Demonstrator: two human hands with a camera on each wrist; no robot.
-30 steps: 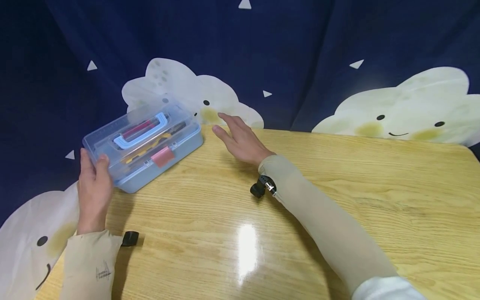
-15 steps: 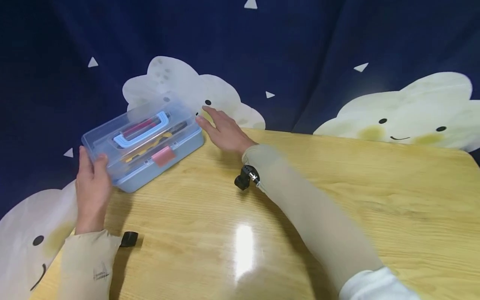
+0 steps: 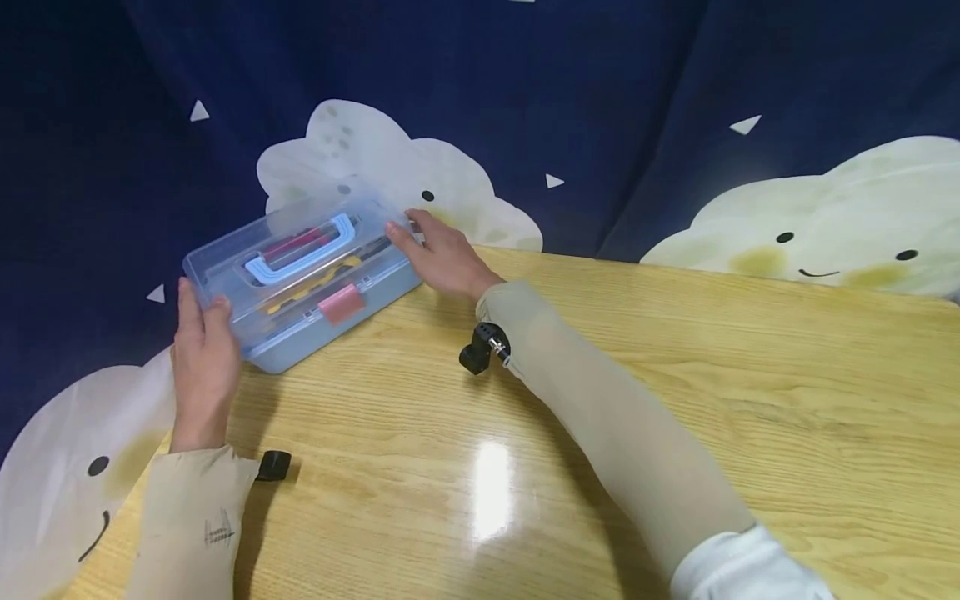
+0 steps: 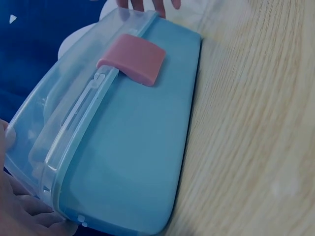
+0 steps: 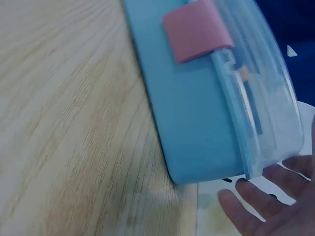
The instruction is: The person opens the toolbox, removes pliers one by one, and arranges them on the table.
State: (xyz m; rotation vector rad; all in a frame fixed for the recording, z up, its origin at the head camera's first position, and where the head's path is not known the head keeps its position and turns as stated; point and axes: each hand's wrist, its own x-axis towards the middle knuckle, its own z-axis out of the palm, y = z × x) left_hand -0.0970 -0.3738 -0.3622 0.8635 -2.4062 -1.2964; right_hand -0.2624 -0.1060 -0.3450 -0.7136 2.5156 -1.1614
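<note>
A closed plastic carry box (image 3: pixel 330 308) stands at the table's far left, with a light blue base, clear lid, folded blue handle (image 3: pixel 303 254) and pink latch (image 3: pixel 342 304). Through its lid show a red item, a yellow item and something dark, their kinds unclear. My left hand (image 3: pixel 206 358) lies against the left end, fingers extended along it and thumb at the lid's corner. At the right end is my right hand (image 3: pixel 448 257), its fingers spread beside the end wall. Whether those fingertips touch the box is unclear. The far side is hidden.
The wooden table (image 3: pixel 585 442) carries a bright light reflection. Behind it hangs a dark blue curtain (image 3: pixel 600 83) printed with white clouds. The box stands close to the table's back left edge. A black wrist camera (image 3: pixel 480 350) sticks out from my right sleeve.
My right hand has moved left, from over the table to the box's right end. My left hand stays at the left end. The whole scene shifts slightly in the head view.
</note>
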